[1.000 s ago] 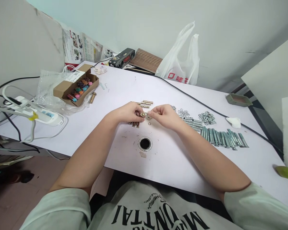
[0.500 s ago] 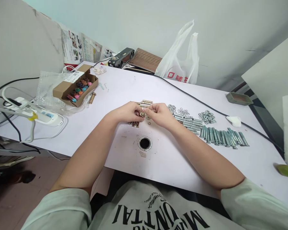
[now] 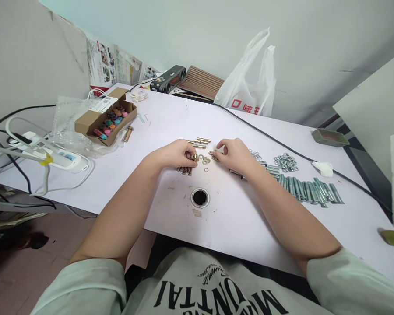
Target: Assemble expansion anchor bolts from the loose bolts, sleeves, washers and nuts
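Observation:
My left hand (image 3: 175, 154) is closed around a gold-coloured bolt (image 3: 194, 156), whose ringed end points toward me; most of its length is hidden by the fingers. Beneath that hand, gold bolts (image 3: 185, 170) lie in a row. Just to the right, my right hand (image 3: 233, 154) has thumb and index finger apart, the tips at some gold nuts (image 3: 212, 155) on the table. Between the hands are flat gold washers (image 3: 205, 161) and a thin ring (image 3: 206, 169). Gold sleeves (image 3: 202, 142) lie behind.
Silver bolts (image 3: 310, 191), silver nuts (image 3: 286, 162) and washers (image 3: 256, 155) spread at the right, partly behind my forearm. A round hole (image 3: 200, 198) pierces the tabletop before me. A cardboard box (image 3: 113, 131), power strip (image 3: 57, 158) and black cable (image 3: 265, 133) also occupy the table.
My right hand has left the bolt in my left hand and moved right to the gold nuts, uncovering washers. My left hand keeps its hold; the view has shifted slightly.

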Tool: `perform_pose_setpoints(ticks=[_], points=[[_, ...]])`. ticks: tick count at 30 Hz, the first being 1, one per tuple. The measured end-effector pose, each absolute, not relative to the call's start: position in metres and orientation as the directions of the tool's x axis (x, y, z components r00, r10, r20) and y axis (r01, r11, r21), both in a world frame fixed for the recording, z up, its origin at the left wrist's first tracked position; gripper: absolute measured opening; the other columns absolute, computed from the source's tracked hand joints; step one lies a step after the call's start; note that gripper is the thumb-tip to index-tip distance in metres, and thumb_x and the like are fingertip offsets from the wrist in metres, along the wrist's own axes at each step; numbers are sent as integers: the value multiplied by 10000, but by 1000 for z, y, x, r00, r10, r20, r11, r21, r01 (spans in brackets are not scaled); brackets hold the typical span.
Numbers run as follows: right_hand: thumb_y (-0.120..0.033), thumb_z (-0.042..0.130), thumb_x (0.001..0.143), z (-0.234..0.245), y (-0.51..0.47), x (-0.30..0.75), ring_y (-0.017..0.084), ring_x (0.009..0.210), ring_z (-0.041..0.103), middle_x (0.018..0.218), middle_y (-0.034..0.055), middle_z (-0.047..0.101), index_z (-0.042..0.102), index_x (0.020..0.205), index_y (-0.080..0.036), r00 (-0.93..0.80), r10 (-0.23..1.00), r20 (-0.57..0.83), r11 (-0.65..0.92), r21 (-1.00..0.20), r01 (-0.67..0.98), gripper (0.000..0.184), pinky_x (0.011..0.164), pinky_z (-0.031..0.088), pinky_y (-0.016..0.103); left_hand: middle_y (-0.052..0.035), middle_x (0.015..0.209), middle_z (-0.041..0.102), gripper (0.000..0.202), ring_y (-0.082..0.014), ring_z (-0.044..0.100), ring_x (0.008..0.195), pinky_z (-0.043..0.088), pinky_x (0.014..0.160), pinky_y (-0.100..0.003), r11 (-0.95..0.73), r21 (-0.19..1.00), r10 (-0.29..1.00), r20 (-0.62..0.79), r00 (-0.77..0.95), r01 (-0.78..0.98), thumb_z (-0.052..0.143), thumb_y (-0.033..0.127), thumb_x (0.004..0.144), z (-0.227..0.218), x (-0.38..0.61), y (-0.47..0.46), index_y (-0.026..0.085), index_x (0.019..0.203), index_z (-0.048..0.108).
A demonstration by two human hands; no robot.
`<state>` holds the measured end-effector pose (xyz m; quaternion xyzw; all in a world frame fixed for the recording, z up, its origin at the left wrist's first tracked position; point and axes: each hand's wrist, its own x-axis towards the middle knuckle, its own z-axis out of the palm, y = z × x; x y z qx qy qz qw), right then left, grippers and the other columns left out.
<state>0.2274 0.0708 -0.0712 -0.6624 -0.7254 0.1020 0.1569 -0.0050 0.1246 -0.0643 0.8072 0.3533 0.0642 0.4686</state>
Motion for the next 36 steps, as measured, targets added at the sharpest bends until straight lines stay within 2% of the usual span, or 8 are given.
perform_pose_setpoints(ticks=[5,12,16,20,23,26,30,36], points=[[-406,585,858,-75,72,226,184,693,533,747,72,677,730,976,-154,-161,987,22,159,-345,925,314,685,385,319,-26,649,706,173,-160,665,573,488,514,-228,-283,823,615,-238,751,492,690,277,717,-65,-3,123,155,839,707],[-349,572,864,-86,78,211,241,801,531,789,91,702,749,862,-176,-138,986,92,157,-251,955,248,753,391,352,-31,628,699,158,-163,658,546,491,488,-234,-263,827,611,-255,749,496,688,283,728,-62,-2,118,152,815,694],[-325,602,837,-73,73,208,209,797,556,785,49,697,726,817,-185,-166,974,153,218,-451,865,188,715,399,315,-35,627,702,133,-164,654,540,474,466,-230,-253,836,604,-257,754,487,680,287,732,-61,-2,118,161,770,660],[-327,613,857,-53,62,200,158,781,595,897,18,720,722,917,-193,-335,907,254,417,-641,644,183,695,420,281,-36,633,702,126,-167,654,544,467,474,-234,-269,842,588,-241,773,467,663,287,735,-62,-2,119,165,754,639],[-241,608,865,-47,57,193,167,863,619,910,21,729,736,965,-197,-456,811,367,584,-556,591,168,853,417,316,-20,631,690,123,-164,660,567,457,488,-223,-322,840,583,-188,790,438,657,273,729,-63,-3,120,165,789,661],[-199,601,876,-49,57,191,160,840,618,890,14,728,735,960,-201,-508,767,392,641,-501,581,158,930,387,343,-10,642,684,133,-153,656,579,444,498,-212,-367,827,580,-155,799,427,662,270,723,-64,-3,121,164,802,676],[-310,660,871,-56,59,194,186,849,590,859,25,710,708,894,-194,-428,820,380,572,-512,641,128,850,407,332,-18,642,687,144,-155,656,584,445,501,-215,-360,818,583,-178,792,449,668,304,732,-63,-3,121,163,756,650],[-473,738,798,-62,55,197,193,789,545,722,11,645,676,1120,-197,-413,852,322,523,-566,638,428,744,401,300,-24,612,687,196,-150,631,536,424,455,-216,-334,823,584,-201,786,459,687,337,734,-63,-3,121,171,677,601]])
